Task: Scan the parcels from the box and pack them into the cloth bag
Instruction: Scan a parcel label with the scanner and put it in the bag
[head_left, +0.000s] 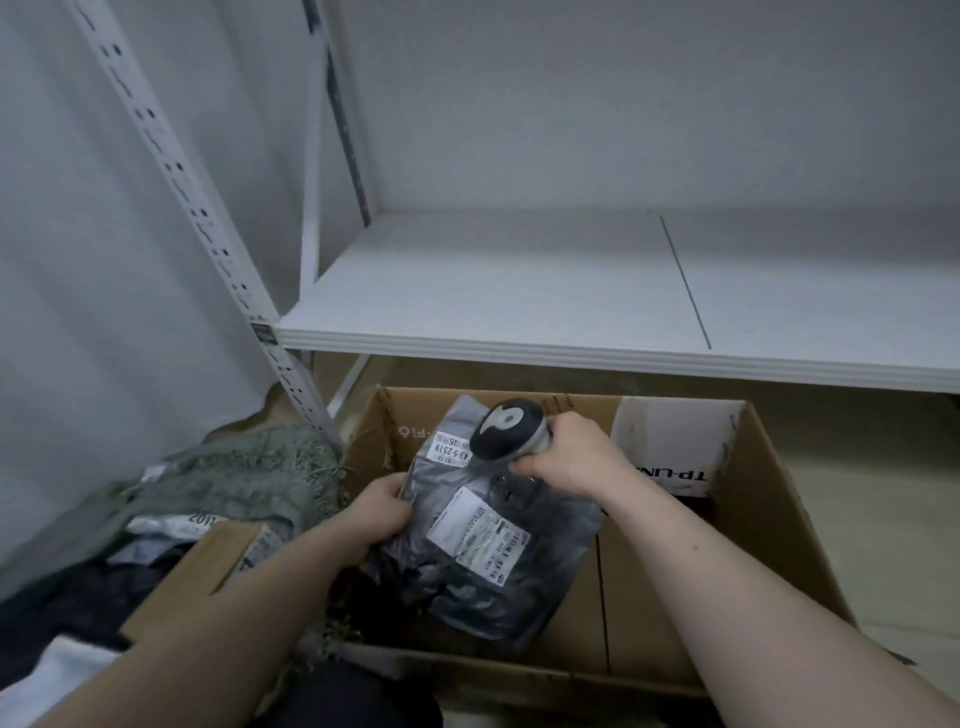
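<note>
While the left hand (382, 512) pinches a dark plastic parcel (483, 551) over the brown cardboard box (769, 519), the right hand (569, 457) clasps a black handheld scanner (511, 428) just above it (scanning underway, bagging left).

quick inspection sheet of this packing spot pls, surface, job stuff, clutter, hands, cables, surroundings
surface: floor, pale, bare to the right of the box
job's things: open cardboard box; dark parcel with white labels held over it; scanner above the parcel; green cloth bag left of the box, parcels in it
clutter: dark and white items at lower left, unclear
grippers: left hand grips the parcel's left edge; right hand holds the scanner
cables: nothing seen
surroundings: white shelf above the box, slotted upright, grey wall
</note>
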